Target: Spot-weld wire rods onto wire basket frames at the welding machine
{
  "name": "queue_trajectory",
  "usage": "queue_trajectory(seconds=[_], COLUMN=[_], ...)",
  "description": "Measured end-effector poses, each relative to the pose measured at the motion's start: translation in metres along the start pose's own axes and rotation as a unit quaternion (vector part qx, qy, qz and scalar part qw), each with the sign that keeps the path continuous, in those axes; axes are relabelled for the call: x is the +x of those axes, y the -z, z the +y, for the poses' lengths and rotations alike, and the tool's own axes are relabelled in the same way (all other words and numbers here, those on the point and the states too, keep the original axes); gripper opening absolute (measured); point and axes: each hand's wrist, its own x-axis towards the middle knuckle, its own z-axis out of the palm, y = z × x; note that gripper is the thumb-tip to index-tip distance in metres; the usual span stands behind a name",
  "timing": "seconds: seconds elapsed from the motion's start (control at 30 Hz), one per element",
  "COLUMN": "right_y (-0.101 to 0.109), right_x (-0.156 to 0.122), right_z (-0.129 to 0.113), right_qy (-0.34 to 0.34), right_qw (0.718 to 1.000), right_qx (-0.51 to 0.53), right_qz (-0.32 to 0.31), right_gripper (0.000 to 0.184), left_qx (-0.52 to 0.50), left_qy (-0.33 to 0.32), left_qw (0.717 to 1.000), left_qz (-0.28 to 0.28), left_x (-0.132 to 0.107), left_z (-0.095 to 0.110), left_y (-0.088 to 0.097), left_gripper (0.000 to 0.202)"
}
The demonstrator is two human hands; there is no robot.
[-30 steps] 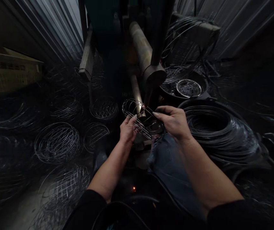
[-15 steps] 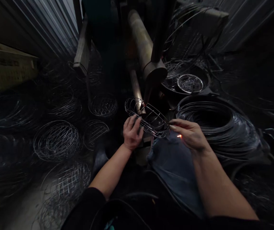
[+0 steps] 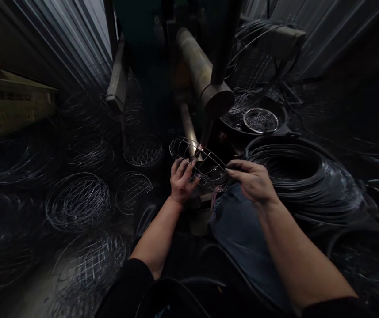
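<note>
A round wire basket is held tilted in front of me, its rim between the upper electrode and the lower arm of a spot welding machine. My left hand has its fingers curled on the basket's near left side. At the right end of the rim, my right hand pinches the wire between thumb and forefinger. A faint reddish glow shows at the electrode tip. Whether a small loose piece is in the right fingers cannot be made out.
On the right lies a large coil of wire. Behind it a dark pan holds a bowl of small metal bits. Stacks of round wire grids cover the floor at left, near a yellow crate. Blue cloth covers my leg.
My right hand has moved a little left with the basket's rim. The bright orange spark beside the right hand is gone. The whole view has shifted slightly downward.
</note>
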Motion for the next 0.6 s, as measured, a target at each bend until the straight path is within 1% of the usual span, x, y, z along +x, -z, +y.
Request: queue_trajectory(seconds=[0.13,0.23,0.3,0.37,0.43,0.5,0.6], right_y=[-0.003,-0.004,-0.002,0.003,0.009,0.013,0.009], right_x=[0.005,0.003,0.0,-0.005,-0.01,-0.014,-0.013], right_z=[0.002,0.0,0.0,0.0,-0.001,-0.004,-0.013], right_qy=[-0.018,-0.021,-0.015,-0.006,-0.006,-0.012,0.005], right_qw=[0.999,0.999,0.999,0.999,1.0,0.999,0.996], right_qx=[0.026,0.034,0.044,0.047,0.026,-0.022,-0.077], right_qz=[0.015,0.009,0.013,0.016,0.003,-0.022,-0.038], right_gripper=[0.027,0.024,0.022,0.024,0.025,0.024,0.02], left_qx=[-0.015,-0.014,-0.013,-0.021,-0.037,-0.055,-0.068], left_qy=[-0.007,-0.011,-0.004,0.001,-0.002,-0.001,0.03], left_qw=[1.0,1.0,1.0,1.0,0.999,0.998,0.997], left_qz=[0.003,-0.001,0.0,0.007,0.01,0.007,-0.002], left_x=[0.004,0.004,0.003,0.003,0.003,0.003,0.0], left_z=[-0.003,-0.003,-0.002,-0.001,0.0,0.0,-0.002], left_y=[-0.003,-0.004,-0.005,-0.004,-0.003,-0.001,0.0], left_gripper=[0.046,0.048,0.046,0.046,0.049,0.053,0.057])
